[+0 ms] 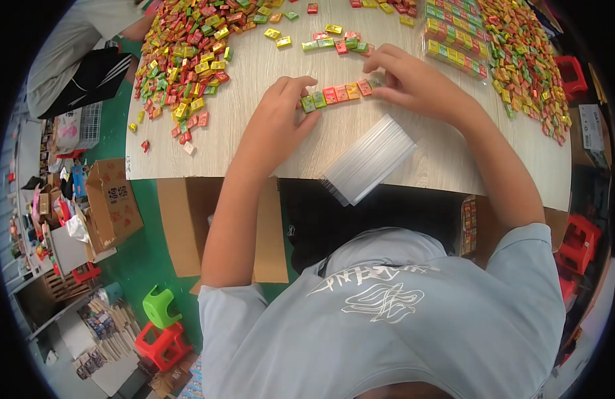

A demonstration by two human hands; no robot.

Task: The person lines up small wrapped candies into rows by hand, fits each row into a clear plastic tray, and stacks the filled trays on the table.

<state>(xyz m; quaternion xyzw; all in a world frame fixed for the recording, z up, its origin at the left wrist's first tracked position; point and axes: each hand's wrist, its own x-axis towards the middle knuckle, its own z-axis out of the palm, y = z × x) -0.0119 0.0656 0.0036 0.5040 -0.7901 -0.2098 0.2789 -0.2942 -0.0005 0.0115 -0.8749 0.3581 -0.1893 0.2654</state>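
Note:
A short row of small wrapped candies [337, 94], green, red and orange, lies on the table between my hands. My left hand [281, 116] has its thumb and fingers bent round the green pieces at the left end. At the right end, my right hand [410, 83] holds the last pieces between thumb and curled fingers, which partly hide them. Just beyond is a looser group of candies [337, 43]. Nearer my body, a stack of clear plastic sleeves [372, 159] lies slanted, its corner jutting over the table's front edge.
Large heaps of wrapped candies [187, 60] cover the table's left and right sides. Clear packs filled with candy rows [456, 40] lie at the back right. Another person's arm [138, 26] reaches in at the far left. An open cardboard box [181, 226] stands below the table edge.

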